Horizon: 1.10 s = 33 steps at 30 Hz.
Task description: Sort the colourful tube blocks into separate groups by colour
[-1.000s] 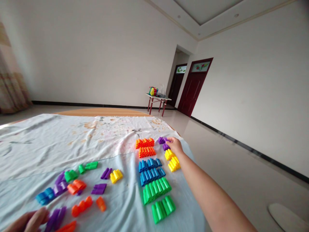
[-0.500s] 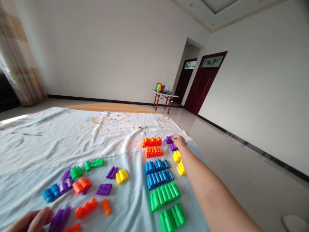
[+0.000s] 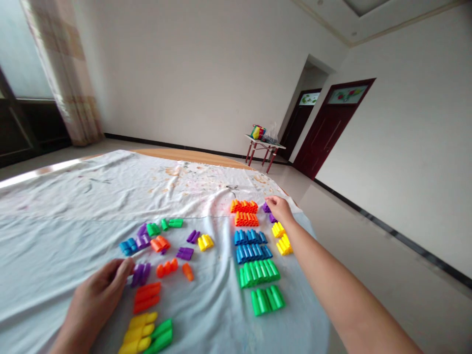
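Note:
My left hand [image 3: 99,292] is low on the left, thumb and fingers closed at the edge of a ribbed purple plastic block [image 3: 141,274]. My right hand [image 3: 280,209] reaches to the far right end of the cloth. Its fingers are pinched together just over small purple blocks [image 3: 266,207]; whether something is between them is hidden. Nearer me on that side lie yellow blocks [image 3: 283,243]. To the left of the right hand stand sorted rows of orange blocks [image 3: 246,219], blue blocks [image 3: 253,253] and green blocks [image 3: 260,273].
Loose mixed blocks lie mid-left, among them an orange set [image 3: 167,268], a yellow block [image 3: 205,242] and a blue one [image 3: 128,246]. Yellow pieces [image 3: 138,333] lie near the front edge. The wrinkled cloth [image 3: 206,305] covers the table. A small side table [image 3: 265,142] stands far back.
The view has swung left and down, bringing more front blocks into sight. My right hand's fingertips have lifted slightly off the purple blocks. My left hand stays at its purple block.

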Tool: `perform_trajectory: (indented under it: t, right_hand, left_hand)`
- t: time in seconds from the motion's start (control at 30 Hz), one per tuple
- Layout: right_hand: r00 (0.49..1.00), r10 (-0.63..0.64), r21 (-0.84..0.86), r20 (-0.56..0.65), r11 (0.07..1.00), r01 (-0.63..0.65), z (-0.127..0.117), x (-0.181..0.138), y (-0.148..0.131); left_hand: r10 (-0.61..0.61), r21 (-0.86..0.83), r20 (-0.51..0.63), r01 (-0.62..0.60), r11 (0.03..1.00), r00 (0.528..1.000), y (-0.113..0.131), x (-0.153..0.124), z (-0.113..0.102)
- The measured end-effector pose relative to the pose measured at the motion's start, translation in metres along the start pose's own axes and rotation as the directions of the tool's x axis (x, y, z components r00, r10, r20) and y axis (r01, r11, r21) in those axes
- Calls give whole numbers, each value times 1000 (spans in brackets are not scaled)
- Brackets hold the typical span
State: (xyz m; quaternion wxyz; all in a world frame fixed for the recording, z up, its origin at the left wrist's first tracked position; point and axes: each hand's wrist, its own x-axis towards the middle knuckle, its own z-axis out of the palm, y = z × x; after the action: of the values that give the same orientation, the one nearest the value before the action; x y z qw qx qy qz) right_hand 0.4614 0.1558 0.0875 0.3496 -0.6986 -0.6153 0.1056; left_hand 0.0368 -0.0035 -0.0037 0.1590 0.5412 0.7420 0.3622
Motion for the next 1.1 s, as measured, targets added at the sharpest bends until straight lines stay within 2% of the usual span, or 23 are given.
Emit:
perform_trajectory:
  t: [0.1, 0.17, 0.2, 0.27, 0.4, 0.53, 0.63, 0.8, 0.93, 1.1]
  right_hand:
    - [973, -192, 135, 126, 975, 174, 13, -50, -38]
    - [903, -378, 321, 206, 898, 302, 25, -89, -61]
    - [875, -427, 372, 226, 868, 327, 32, -108, -71]
    - [838, -494, 408, 233, 832, 377, 49, -143, -87]
    - [826, -525, 377, 206, 822, 428, 86, -181, -103]
    - [832, -538, 272, 137, 828, 491, 113, -185, -98]
    - [868, -491, 187, 74, 862, 471, 124, -178, -90]
    - [914, -407, 100, -10, 909, 406, 136, -169, -85]
    - [929, -369, 53, -38, 927, 371, 144, -165, -84]
    - [929, -343, 32, -135, 936, 350, 150, -162, -78]
  left_hand:
    - [-26, -76, 45, 30, 997, 999, 12, -7, -4]
    - [-23, -98, 50, 28, 995, 999, 16, -9, -6]
    - [-20, -100, 53, 25, 995, 998, 17, -9, -6]
    - [-11, -94, 56, 16, 995, 998, 16, -8, -5]
    - [19, -94, 26, -16, 995, 999, 12, -7, -4]
    - [27, -99, 24, -25, 995, 999, 12, -7, -3]
    - [25, -102, 28, -22, 995, 999, 12, -7, -3]
    - [26, -87, 37, -22, 996, 999, 10, -7, -3]
    - [25, -97, 34, -22, 995, 999, 10, -7, -4]
    - [31, -98, 21, -28, 995, 999, 15, -9, -6]
